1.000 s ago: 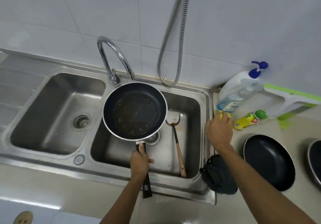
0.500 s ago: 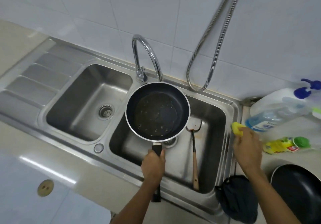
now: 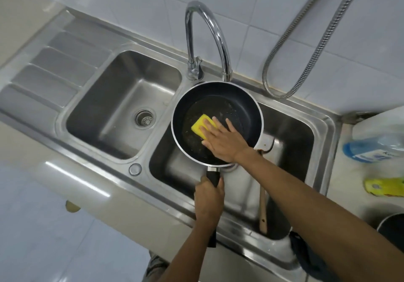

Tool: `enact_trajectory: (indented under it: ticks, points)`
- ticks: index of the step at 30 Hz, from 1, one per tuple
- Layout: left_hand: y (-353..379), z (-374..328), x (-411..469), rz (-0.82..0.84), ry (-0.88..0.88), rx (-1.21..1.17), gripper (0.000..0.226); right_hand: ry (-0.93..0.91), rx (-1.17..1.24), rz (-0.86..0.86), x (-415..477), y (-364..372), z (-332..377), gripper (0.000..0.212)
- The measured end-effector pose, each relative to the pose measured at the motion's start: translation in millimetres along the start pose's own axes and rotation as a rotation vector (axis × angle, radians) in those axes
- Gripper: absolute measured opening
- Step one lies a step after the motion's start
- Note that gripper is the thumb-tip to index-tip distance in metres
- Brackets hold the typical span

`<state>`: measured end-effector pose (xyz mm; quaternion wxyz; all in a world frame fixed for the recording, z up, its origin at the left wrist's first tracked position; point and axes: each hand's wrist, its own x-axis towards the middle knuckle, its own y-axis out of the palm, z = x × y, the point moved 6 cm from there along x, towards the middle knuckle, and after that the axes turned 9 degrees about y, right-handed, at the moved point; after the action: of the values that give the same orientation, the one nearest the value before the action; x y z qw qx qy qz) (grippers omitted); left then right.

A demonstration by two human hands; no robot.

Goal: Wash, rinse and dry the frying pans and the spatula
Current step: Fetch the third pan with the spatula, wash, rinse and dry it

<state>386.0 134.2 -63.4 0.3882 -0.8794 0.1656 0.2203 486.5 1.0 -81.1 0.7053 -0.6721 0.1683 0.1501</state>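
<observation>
Yellow sponge (image 3: 202,126) sat under the flat fingers of the right hand (image 3: 223,141) inside the frying pan (image 3: 240,111), which the left hand (image 3: 208,200) held over the sink (image 3: 328,124) by gripping its handle alone, so hard scrubbing could have tipped it onto the spatula (image 3: 263,207).

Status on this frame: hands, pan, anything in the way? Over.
Left hand grips frying pan handle, pan over right basin. Right hand presses yellow sponge flat on pan floor. Spatula in basin beneath, not obstructing.
</observation>
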Motion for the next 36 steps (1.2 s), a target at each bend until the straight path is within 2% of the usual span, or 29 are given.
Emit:
enact_trajectory:
  ticks: [3, 6, 10, 12, 15, 17, 19, 24, 28, 30, 32, 36]
  points:
    - [-1, 0, 0, 0.017, -0.007, -0.014, 0.045, 0.138, 0.030, 0.007, 27, -17, -29, 0.063]
    - [0, 2, 1, 0.035, -0.020, -0.018, 0.044, 0.222, 0.002, 0.016, 16, -19, -69, 0.067]
    - [2, 3, 4, 0.038, -0.031, -0.061, 0.032, 0.135, -0.060, 0.049, -45, -4, -56, 0.087]
    - [3, 3, 4, 0.041, -0.022, -0.065, 0.032, 0.080, -0.052, 0.060, -52, 4, -25, 0.084]
    - [4, 2, 4, 0.046, -0.012, -0.074, 0.034, 0.051, 0.035, 0.043, -16, -6, 10, 0.076]
    - [3, 2, 4, 0.036, -0.014, -0.077, 0.035, 0.091, 0.097, 0.032, 15, -21, 7, 0.065]
    - [3, 3, 4, 0.040, -0.023, -0.077, 0.033, 0.175, 0.105, 0.036, 30, -28, -18, 0.062]
    - [4, 4, 7, 0.054, -0.011, -0.108, 0.033, 0.253, 0.007, 0.040, -12, -16, -73, 0.061]
    - [5, 4, 7, 0.053, -0.023, -0.124, 0.034, 0.102, -0.032, 0.047, -56, -2, -21, 0.077]
    - [6, 5, 7, 0.048, -0.033, -0.145, 0.035, 0.053, 0.020, 0.074, -42, -1, 8, 0.077]
    - [5, 4, 6, 0.054, -0.036, -0.157, 0.031, 0.060, 0.068, 0.040, -6, -13, 22, 0.067]
    - [1, 2, 4, 0.054, 0.007, -0.133, 0.029, 0.193, 0.100, 0.050, 51, -37, -14, 0.061]
